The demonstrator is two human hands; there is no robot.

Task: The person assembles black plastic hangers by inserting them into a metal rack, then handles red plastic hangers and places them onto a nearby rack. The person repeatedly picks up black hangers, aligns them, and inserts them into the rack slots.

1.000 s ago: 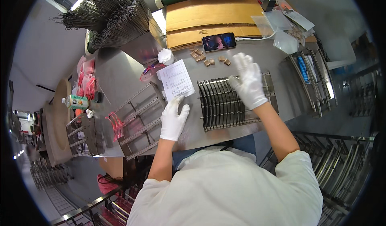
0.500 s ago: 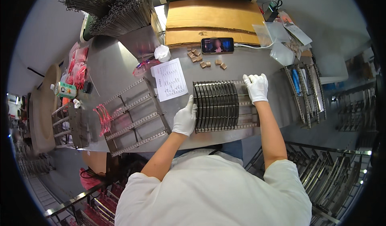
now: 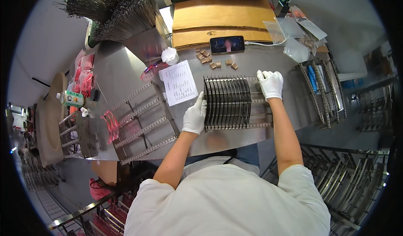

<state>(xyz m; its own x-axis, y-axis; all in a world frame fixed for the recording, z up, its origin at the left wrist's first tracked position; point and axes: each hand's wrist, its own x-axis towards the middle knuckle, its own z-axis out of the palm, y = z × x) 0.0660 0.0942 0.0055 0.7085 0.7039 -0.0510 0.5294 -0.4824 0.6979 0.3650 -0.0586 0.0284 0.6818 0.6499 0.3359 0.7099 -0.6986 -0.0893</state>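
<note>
A metal slotted rack [image 3: 259,112] lies on the steel table in front of me. Several dark, slightly curved strips [image 3: 227,103] stand side by side in it, filling its left and middle part; bare rails show at its right end. My left hand [image 3: 194,116], in a white glove, grips the rack's left end, thumb pointing away from me along the outermost strip. At the far right corner, my gloved right hand [image 3: 270,85] has its fingers curled over the end of the frame. Its fingertips are partly hidden.
Left of it lies another slotted rack [image 3: 145,124] with pink strips [image 3: 111,127] at its end. A printed sheet [image 3: 180,84], small brown blocks [image 3: 205,59] and a propped phone [image 3: 226,45] sit beyond. Further racks [image 3: 321,91] stand right; a bin of wire hooks [image 3: 147,43] stands far left.
The rack with the dark strips has shifted a little away from me, both hands moving with it and keeping their hold. The whole view has turned slightly.
</note>
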